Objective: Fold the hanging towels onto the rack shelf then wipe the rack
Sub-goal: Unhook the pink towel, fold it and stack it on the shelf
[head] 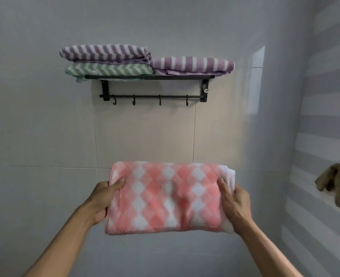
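Observation:
A folded pink and white diamond-patterned towel (165,198) is held in the air below the rack. My left hand (102,198) grips its left edge, thumb on top. My right hand (235,202) grips its right edge. The black wall rack (151,77) hangs above, with a lower bar carrying several bare hooks (133,100). On its shelf lie three folded towels: a purple striped towel (105,52) stacked on a green zigzag towel (109,69) at the left, and another purple striped towel (193,64) at the right.
Tiled walls surround the rack. On a ledge of the striped side wall at the right lies a crumpled brown cloth (336,184).

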{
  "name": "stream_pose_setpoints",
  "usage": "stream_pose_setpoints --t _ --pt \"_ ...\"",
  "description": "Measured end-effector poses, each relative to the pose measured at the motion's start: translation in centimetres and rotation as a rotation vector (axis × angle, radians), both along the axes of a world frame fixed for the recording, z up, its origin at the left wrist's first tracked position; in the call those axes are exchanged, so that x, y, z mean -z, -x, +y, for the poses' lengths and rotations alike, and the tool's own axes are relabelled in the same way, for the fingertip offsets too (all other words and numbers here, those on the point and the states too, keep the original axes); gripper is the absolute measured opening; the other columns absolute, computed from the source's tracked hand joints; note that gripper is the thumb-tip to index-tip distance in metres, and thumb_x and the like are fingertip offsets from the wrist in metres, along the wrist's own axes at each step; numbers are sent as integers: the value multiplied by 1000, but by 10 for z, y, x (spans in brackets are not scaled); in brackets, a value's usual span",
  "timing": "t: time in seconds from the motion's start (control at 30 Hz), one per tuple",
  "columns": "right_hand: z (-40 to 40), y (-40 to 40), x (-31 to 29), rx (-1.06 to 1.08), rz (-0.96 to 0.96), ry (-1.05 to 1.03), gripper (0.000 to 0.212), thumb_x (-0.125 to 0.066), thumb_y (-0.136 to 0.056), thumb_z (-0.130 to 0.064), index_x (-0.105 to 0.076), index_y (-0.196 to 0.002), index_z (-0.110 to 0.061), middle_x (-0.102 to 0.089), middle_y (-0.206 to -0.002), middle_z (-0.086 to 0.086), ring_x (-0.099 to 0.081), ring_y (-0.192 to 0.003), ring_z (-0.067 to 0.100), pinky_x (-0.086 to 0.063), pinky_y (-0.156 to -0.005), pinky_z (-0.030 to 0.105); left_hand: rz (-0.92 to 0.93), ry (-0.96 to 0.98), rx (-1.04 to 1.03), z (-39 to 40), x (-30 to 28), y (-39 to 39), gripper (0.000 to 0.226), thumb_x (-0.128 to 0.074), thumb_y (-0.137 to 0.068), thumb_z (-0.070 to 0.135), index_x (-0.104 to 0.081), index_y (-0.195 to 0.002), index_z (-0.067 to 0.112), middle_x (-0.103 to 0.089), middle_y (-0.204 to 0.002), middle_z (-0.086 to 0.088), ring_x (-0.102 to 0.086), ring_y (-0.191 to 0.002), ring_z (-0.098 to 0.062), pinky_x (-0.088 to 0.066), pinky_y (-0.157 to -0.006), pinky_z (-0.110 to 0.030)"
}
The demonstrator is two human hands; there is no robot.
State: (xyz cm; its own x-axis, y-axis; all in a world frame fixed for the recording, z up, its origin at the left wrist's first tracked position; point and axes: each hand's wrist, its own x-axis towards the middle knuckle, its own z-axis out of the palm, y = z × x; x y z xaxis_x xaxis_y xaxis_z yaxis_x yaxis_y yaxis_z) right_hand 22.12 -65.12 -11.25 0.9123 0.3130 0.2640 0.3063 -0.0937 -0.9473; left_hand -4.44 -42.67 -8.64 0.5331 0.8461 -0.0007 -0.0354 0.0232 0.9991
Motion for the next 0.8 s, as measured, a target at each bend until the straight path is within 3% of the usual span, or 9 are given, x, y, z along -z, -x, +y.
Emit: stream_pose_setpoints --t 0.07,0.13,0.23,0.3,0.47,0.57,0.63,0.8 --pt "-8 9 -12 -85 132 -45 60 -74 -81 -58 -67 -78 2 -70 -70 9 -65 -63 26 -55 -58 36 47 -102 -55 2 4 2 32 -55 -101 37 -68 -112 10 -77 -98 -12 -75 -87 -32 -60 -79 -43" --pt "-17 26 -25 -237 334 -82 50 -86 -75 -43 -70 -85 4 -75 -75 12 -72 -63 29 -55 -53 30 72 -199 -110 5 3 8 33 -48 -102 44 -64 -118 20 -76 -102 -6 -74 -90 -28 -59 -85 -43" --pt "-22 46 -35 -433 480 -61 40 -83 -81 -21 -69 -102 10 -77 -89 20 -76 -77 34 -61 -63 38 91 -327 -235 6 -6 19 34 -44 -103 44 -62 -119 20 -71 -104 -5 -68 -89 -24 -54 -81 -33" --pt "-19 57 -39 -387 425 -48 39 -77 -89 -26 -68 -107 7 -78 -90 19 -76 -81 35 -61 -66 40 133 -390 -309 6 -14 28 37 -42 -103 46 -61 -121 20 -68 -108 -9 -64 -94 -29 -51 -84 -35" --pt "-12 88 -57 -203 132 11 27 -53 -101 -38 -62 -105 -13 -69 -88 5 -66 -79 22 -50 -59 27 190 -538 -445 6 -36 45 46 -38 -102 51 -60 -121 16 -66 -115 -18 -61 -104 -40 -44 -82 -38" --pt "-14 97 -72 -67 -111 22 23 -47 -102 -41 -57 -103 -21 -62 -83 -4 -63 -84 24 -50 -70 33 129 -563 -450 6 -54 50 48 -37 -102 53 -60 -117 14 -66 -110 -19 -61 -99 -39 -49 -84 -42" --pt "-18 101 -86 -6 -203 9 25 -47 -103 -41 -56 -103 -18 -56 -80 -5 -57 -86 27 -43 -76 33 81 -562 -462 3 -68 54 48 -36 -102 52 -61 -115 12 -65 -107 -16 -60 -96 -36 -47 -81 -40" --pt "-26 97 -127 130 -340 4 44 -43 -105 -43 -57 -95 -3 -51 -76 5 -46 -78 30 -34 -70 35 47 -617 -511 -4 -109 56 57 -37 -102 53 -60 -91 2 -59 -86 -15 -54 -80 -33 -38 -70 -37"
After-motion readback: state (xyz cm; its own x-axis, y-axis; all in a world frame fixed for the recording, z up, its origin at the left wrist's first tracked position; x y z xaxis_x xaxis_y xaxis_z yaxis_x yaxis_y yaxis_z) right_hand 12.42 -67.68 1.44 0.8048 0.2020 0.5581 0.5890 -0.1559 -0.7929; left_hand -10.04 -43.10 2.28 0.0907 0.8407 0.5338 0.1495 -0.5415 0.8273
